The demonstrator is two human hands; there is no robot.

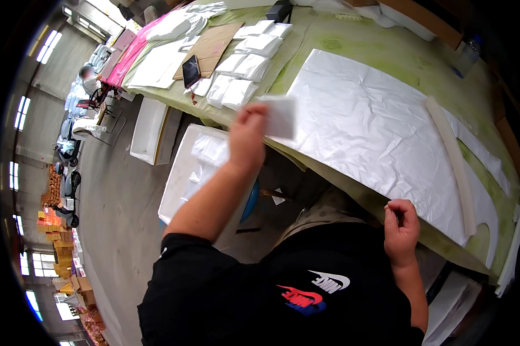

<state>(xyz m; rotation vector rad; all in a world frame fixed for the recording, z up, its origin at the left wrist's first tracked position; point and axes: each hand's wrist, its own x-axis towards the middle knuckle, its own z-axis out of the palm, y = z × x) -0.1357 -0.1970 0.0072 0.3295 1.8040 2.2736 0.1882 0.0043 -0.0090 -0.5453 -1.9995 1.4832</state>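
My left hand [247, 135] is raised over the near edge of a green worktable [386, 55] and pinches a small white bag [280, 115], blurred by motion. My right hand [401, 228] is closed in a loose fist close to my body, just below the table's near edge, with nothing visible in it. A large sheet of white crinkled material [369, 132] lies flat on the table between the two hands. A long white strip [453, 155] lies across the sheet's right side.
Several small white bags [242, 72] lie in rows at the table's far left, beside a brown cardboard piece [214, 46] and a dark phone [191, 70]. A white bin [182, 167] of bags stands on the floor under my left arm. A person sits far off [89, 81].
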